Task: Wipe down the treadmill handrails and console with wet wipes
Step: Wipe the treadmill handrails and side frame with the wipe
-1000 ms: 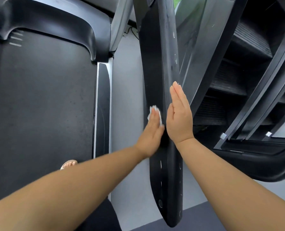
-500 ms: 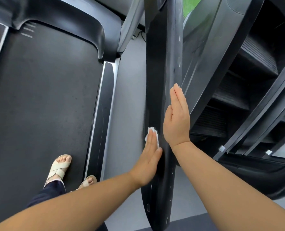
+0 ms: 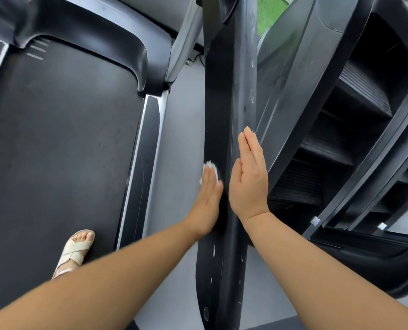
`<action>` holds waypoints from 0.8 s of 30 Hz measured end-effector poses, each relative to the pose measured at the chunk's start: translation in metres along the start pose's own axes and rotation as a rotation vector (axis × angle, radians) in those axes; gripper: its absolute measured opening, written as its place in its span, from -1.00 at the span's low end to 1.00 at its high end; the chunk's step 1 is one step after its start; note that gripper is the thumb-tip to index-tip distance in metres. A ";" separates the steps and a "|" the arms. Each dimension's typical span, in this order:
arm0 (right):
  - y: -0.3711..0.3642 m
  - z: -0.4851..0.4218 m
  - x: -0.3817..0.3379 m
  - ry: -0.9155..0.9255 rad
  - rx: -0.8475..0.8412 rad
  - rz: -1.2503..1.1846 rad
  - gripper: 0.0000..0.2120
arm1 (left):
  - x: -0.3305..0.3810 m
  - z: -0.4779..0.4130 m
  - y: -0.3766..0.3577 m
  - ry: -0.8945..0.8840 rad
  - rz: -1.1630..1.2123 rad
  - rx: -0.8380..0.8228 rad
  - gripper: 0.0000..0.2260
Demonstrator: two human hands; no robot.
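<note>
Pressing wipe (image 3: 209,165) on handrail (image 3: 229,91): left hand (image 3: 209,198)

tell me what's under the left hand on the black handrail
A crumpled white wet wipe pokes out beyond the left hand, which presses flat on the black plastic handrail. The palm covers the rest of the wipe and the rail beneath.

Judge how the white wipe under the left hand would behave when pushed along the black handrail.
Probably floppy: the wipe shows crumpled, uneven edges past the fingertips of the left hand. It would likely bunch up unless pressed flat, as the straight fingers press it now. It should slide fairly easily, since the handrail looks smooth and glossy.
</note>
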State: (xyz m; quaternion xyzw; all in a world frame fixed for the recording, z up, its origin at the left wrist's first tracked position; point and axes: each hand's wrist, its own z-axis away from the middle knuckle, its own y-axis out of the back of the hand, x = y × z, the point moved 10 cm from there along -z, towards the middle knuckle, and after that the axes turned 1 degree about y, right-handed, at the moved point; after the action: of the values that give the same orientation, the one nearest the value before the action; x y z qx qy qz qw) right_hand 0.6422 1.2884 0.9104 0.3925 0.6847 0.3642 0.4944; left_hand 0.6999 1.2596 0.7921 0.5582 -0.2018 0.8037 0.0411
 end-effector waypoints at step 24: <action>-0.001 -0.001 0.000 -0.006 -0.002 -0.006 -0.51 | -0.032 0.030 -0.011 0.122 0.040 -0.044 -0.33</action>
State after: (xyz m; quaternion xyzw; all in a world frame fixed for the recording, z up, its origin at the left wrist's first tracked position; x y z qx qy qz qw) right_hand 0.6411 1.2884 0.9099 0.3912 0.6840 0.3623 0.4979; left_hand 0.7411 1.2636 0.7752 0.5030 -0.2278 0.8323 0.0495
